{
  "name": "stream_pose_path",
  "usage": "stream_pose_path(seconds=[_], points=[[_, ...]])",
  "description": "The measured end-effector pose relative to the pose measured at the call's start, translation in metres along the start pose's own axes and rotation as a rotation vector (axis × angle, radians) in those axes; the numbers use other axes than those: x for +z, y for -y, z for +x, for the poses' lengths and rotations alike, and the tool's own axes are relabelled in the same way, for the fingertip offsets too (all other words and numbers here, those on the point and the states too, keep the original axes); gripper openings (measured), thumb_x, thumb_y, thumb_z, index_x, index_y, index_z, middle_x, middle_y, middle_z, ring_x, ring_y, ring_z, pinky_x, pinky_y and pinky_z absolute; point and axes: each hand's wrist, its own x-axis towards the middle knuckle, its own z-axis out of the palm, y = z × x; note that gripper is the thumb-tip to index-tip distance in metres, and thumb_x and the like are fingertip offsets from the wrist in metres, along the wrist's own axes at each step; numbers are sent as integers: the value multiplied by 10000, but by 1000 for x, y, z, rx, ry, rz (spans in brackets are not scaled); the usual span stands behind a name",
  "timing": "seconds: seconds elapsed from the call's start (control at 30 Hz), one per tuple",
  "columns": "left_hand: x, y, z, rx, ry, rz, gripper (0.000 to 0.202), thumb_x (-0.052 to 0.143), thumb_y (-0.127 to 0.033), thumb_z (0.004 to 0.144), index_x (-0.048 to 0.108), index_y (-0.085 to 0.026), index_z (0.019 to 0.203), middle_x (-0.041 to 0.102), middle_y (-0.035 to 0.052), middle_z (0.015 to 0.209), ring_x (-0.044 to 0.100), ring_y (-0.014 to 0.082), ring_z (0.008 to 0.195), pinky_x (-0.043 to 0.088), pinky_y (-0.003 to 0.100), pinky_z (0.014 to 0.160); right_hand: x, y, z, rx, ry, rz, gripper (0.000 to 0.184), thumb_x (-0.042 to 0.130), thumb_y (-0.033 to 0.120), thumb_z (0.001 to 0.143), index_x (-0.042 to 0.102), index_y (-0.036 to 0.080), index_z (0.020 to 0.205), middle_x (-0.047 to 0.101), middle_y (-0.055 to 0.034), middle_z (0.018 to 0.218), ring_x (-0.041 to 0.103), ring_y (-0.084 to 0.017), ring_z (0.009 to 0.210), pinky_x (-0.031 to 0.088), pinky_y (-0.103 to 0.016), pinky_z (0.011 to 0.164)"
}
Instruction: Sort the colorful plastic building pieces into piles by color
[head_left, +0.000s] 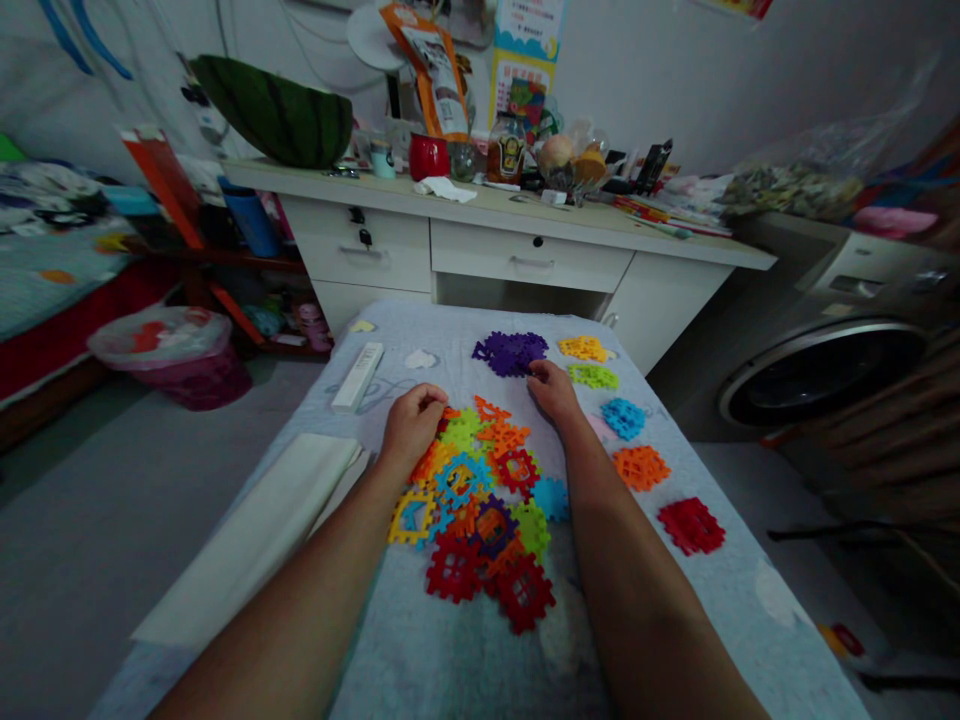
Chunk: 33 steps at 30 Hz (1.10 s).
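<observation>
A mixed pile of interlocking plastic puzzle pieces (454, 565) in several colours lies in front of me on the cloth-covered table (487, 680). My left hand (411, 432) rests at the pile's upper left edge, fingers curled together beside red and orange pieces; what they hold, if anything, is hidden. At the front right edge of a heap of purple puzzle pieces (510, 353), my right hand (553, 390) has its fingers bent and pressed on a purple piece. Sorted down the right side are yellow (583, 348), lime green (593, 376), blue (623, 418), orange (641, 467) and red pieces (691, 525).
A long white box (358, 377) lies at the table's far left, with a folded pale sheet (255, 540) nearer me. Beyond stands a cluttered white desk (480, 240). A washing machine (832, 330) is on the right, a pink lined bin (176, 355) on the left.
</observation>
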Motion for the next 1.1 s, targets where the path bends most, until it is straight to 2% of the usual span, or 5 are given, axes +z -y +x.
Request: stream_pose_path(seconds=[0.37,0.73,0.93,1.1], points=[[0,3,0,3,3,27,130,531,-249,701,646,-200,739,654,-16,684,591,142,644,429,241,609,-2,0,2,-18,90,-46,311,586,222,728,683,183,1021,646,-14,848,572,-165,790,469,-331,862],[0,5,2,14,-12,32,139,540,-257,705,658,-201,751,667,-8,699,607,148,652,445,243,606,-9,16,-2,-18,210,-88,239,596,188,742,694,176,960,681,-13,833,606,-161,770,476,-289,766],[1,6,2,12,-16,46,143,531,-255,707,659,-204,744,667,-9,705,607,146,654,445,240,595,-15,35,-4,-32,337,-103,152,594,165,745,711,175,843,701,-14,795,603,-151,727,450,-255,675],[1,7,3,7,-8,55,148,527,-252,709,660,-204,754,668,-7,717,603,145,656,442,239,595,-17,53,-8,-47,521,-72,151,582,192,753,717,163,814,672,8,717,576,-132,668,426,-239,632]])
